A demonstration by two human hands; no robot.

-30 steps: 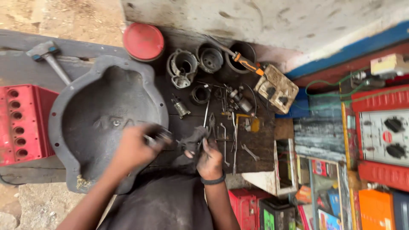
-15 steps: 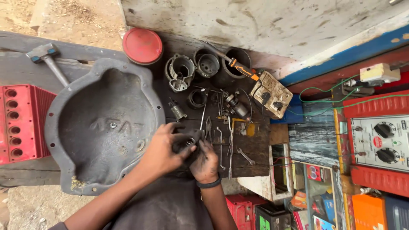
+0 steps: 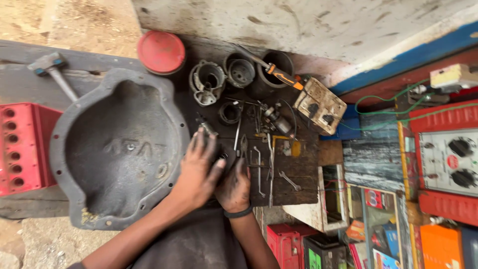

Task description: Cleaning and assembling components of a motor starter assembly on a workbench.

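Left hand (image 3: 199, 172) and right hand (image 3: 234, 188) together grasp 1 small dark part (image 3: 222, 158); beside them 1 grey housing (image 3: 117, 149), 1 hammer (image 3: 55, 72), 1 red lid (image 3: 161, 52).

My left hand (image 3: 198, 169) has come in from the rim of the grey metal housing (image 3: 117, 149), where it held a small dark part a second ago, and now lies flat, fingers spread, just beside that housing's right edge. My right hand (image 3: 234, 187) has closed up against it, so the two touch. The small part they worked between them is now hidden under my palms. My view has drifted, sliding the housing lower in frame.
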